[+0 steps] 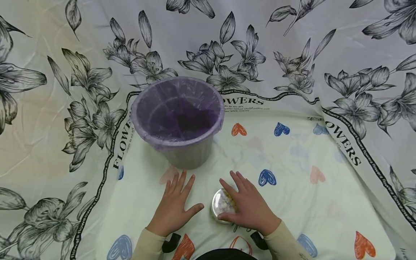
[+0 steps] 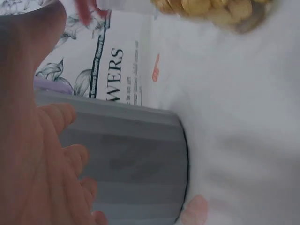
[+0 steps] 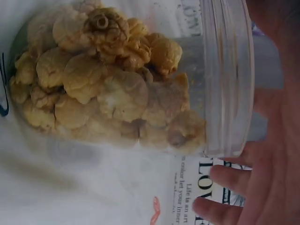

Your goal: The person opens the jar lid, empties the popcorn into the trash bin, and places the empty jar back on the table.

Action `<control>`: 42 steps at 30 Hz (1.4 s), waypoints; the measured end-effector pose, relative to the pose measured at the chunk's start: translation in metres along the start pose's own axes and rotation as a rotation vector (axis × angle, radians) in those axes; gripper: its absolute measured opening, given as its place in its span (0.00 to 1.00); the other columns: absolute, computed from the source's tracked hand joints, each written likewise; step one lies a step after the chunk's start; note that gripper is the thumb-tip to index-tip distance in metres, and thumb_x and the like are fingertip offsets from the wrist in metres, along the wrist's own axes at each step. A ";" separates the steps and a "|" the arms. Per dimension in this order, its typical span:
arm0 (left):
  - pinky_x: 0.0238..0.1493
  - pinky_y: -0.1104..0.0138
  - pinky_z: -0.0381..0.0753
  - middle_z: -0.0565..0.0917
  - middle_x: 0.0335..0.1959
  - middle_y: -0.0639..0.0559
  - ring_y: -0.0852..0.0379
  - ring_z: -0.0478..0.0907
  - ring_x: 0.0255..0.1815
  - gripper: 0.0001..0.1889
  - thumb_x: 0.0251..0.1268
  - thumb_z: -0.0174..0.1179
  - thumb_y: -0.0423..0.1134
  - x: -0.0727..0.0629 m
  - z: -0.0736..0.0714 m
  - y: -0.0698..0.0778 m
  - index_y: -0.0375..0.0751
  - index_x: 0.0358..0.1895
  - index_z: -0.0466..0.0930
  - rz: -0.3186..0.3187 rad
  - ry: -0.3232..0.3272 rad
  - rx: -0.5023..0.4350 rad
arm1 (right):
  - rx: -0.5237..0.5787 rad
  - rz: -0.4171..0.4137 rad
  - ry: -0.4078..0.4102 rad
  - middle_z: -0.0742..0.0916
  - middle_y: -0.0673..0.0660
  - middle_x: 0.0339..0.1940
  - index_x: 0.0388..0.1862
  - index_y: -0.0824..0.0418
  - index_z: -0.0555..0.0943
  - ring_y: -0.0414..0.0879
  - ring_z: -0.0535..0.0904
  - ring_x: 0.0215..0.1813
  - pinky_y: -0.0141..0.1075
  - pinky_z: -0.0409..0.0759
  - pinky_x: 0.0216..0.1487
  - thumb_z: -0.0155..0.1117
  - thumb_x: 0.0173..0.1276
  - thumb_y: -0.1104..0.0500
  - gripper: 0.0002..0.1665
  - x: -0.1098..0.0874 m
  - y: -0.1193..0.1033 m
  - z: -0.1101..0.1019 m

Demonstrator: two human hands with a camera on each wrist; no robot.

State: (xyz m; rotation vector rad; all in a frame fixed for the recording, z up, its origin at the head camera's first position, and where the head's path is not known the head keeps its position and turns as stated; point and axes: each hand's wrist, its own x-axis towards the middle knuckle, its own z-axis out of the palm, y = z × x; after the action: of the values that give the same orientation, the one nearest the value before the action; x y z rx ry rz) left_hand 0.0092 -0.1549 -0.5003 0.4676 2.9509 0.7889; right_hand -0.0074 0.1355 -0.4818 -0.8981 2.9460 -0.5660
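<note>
At lower centre, left hand (image 1: 175, 206) and right hand (image 1: 249, 206) were spread wide; gripping the jar (image 1: 221, 203), apparently the pending step, required finger closure.

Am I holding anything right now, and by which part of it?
Nothing is held: the left hand is open, and the right hand is spread at the lidded jar without gripping it; whether they touch is unclear.

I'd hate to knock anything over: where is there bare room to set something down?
Widest: the heart-printed cloth right of the right hand and bin. A narrow gap separates the left hand and jar. Crowded: around the jar by the right hand, and where the bin stands.
</note>
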 end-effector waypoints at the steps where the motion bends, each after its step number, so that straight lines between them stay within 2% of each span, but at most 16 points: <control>1: 0.81 0.36 0.44 0.47 0.88 0.45 0.39 0.39 0.88 0.50 0.68 0.61 0.71 0.000 0.000 0.000 0.56 0.86 0.52 0.000 -0.010 -0.018 | 0.005 0.001 -0.014 0.69 0.65 0.81 0.83 0.45 0.68 0.65 0.63 0.82 0.63 0.72 0.71 0.67 0.58 0.18 0.60 0.001 -0.002 0.000; 7: 0.82 0.37 0.43 0.46 0.88 0.46 0.42 0.38 0.88 0.48 0.71 0.60 0.69 -0.001 -0.002 0.001 0.55 0.87 0.51 0.005 -0.049 -0.083 | 0.030 0.008 -0.086 0.77 0.62 0.75 0.79 0.46 0.72 0.60 0.75 0.73 0.60 0.80 0.62 0.72 0.59 0.24 0.54 0.005 -0.012 -0.003; 13: 0.82 0.38 0.43 0.47 0.88 0.46 0.42 0.39 0.88 0.48 0.71 0.60 0.68 0.001 0.000 0.001 0.56 0.87 0.50 -0.008 -0.060 -0.100 | 0.020 -0.012 -0.159 0.77 0.58 0.74 0.81 0.44 0.70 0.55 0.77 0.70 0.55 0.83 0.59 0.75 0.52 0.22 0.61 0.006 -0.019 -0.005; 20: 0.82 0.39 0.47 0.52 0.86 0.43 0.39 0.48 0.86 0.47 0.73 0.61 0.65 0.003 0.006 -0.001 0.54 0.87 0.51 0.001 -0.062 -0.156 | -0.015 -0.050 -0.125 0.82 0.58 0.63 0.77 0.46 0.74 0.50 0.82 0.57 0.46 0.86 0.50 0.79 0.52 0.32 0.54 0.006 -0.022 -0.007; 25: 0.80 0.37 0.53 0.51 0.86 0.42 0.38 0.52 0.85 0.41 0.79 0.56 0.60 0.005 0.015 -0.002 0.52 0.86 0.50 0.003 -0.094 -0.245 | 0.015 -0.071 -0.120 0.80 0.53 0.65 0.78 0.42 0.72 0.46 0.81 0.57 0.43 0.86 0.49 0.81 0.48 0.31 0.57 0.009 -0.023 -0.024; 27: 0.79 0.35 0.54 0.51 0.87 0.42 0.38 0.51 0.85 0.37 0.83 0.53 0.56 0.006 0.020 -0.001 0.52 0.86 0.50 -0.011 -0.111 -0.314 | 0.041 -0.099 -0.095 0.79 0.52 0.66 0.79 0.41 0.71 0.45 0.81 0.57 0.41 0.86 0.49 0.82 0.47 0.31 0.59 0.010 -0.024 -0.034; 30: 0.78 0.33 0.54 0.50 0.87 0.44 0.39 0.48 0.86 0.33 0.87 0.46 0.51 0.008 0.028 0.001 0.54 0.87 0.48 -0.029 -0.160 -0.451 | 0.084 -0.162 -0.045 0.78 0.51 0.67 0.80 0.40 0.70 0.43 0.81 0.55 0.39 0.86 0.48 0.83 0.48 0.32 0.60 0.010 -0.025 -0.047; 34: 0.79 0.35 0.53 0.51 0.87 0.46 0.39 0.50 0.85 0.29 0.91 0.34 0.49 0.011 0.040 0.005 0.56 0.87 0.46 -0.036 -0.271 -0.726 | 0.124 -0.236 0.019 0.78 0.51 0.66 0.80 0.40 0.69 0.42 0.81 0.52 0.38 0.86 0.47 0.83 0.48 0.32 0.59 0.010 -0.026 -0.059; 37: 0.80 0.42 0.54 0.55 0.86 0.49 0.44 0.53 0.84 0.30 0.90 0.24 0.55 0.015 0.046 0.009 0.54 0.87 0.48 -0.053 -0.377 -1.004 | 0.145 -0.260 0.043 0.78 0.50 0.65 0.80 0.39 0.69 0.41 0.81 0.51 0.38 0.86 0.47 0.83 0.48 0.32 0.59 0.012 -0.027 -0.067; 40: 0.78 0.53 0.60 0.61 0.81 0.49 0.50 0.59 0.81 0.38 0.85 0.18 0.64 0.018 0.051 0.016 0.48 0.86 0.49 -0.087 -0.494 -1.334 | 0.149 -0.271 0.052 0.78 0.49 0.66 0.80 0.38 0.69 0.40 0.81 0.52 0.38 0.86 0.49 0.83 0.48 0.32 0.59 0.014 -0.028 -0.074; 42: 0.75 0.57 0.65 0.65 0.77 0.49 0.53 0.64 0.76 0.44 0.80 0.17 0.70 0.019 0.055 0.022 0.44 0.85 0.47 -0.112 -0.565 -1.549 | 0.146 -0.279 0.057 0.78 0.48 0.66 0.79 0.38 0.70 0.40 0.82 0.51 0.37 0.86 0.48 0.82 0.48 0.31 0.59 0.016 -0.029 -0.079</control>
State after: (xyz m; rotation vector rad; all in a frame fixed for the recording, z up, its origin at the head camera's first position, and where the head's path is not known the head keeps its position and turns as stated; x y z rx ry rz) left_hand 0.0040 -0.1046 -0.5362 0.2597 1.2091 2.0268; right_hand -0.0143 0.1310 -0.3967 -1.3051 2.7977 -0.8174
